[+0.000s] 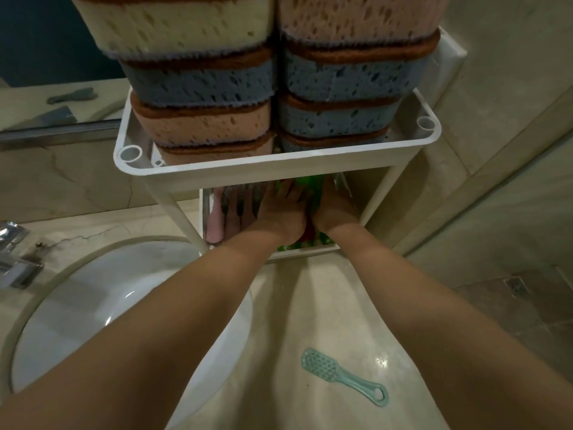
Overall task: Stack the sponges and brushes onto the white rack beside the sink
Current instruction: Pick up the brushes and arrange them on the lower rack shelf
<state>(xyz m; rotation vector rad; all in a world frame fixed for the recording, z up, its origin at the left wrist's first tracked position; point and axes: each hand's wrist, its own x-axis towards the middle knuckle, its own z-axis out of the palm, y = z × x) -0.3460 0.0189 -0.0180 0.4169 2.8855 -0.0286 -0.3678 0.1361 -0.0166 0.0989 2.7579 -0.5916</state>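
Note:
The white rack (279,164) stands on the counter right of the sink (93,305). Its top shelf carries two tall stacks of sponges (279,76) in cream, pink and blue with brown scrub layers. Both my hands reach into the lower shelf. My left hand (283,209) lies flat with fingers straight on green items (307,184) there. My right hand (333,209) is beside it, its fingers hidden under the top shelf. Pink brushes with dark bristles (229,209) lie at the lower shelf's left. A teal brush (341,375) lies on the counter between my forearms.
A metal tap (15,259) sits at the sink's left. A mirror (46,41) is behind the counter, a tiled wall to the right, and the floor with a drain (516,285) shows at the right.

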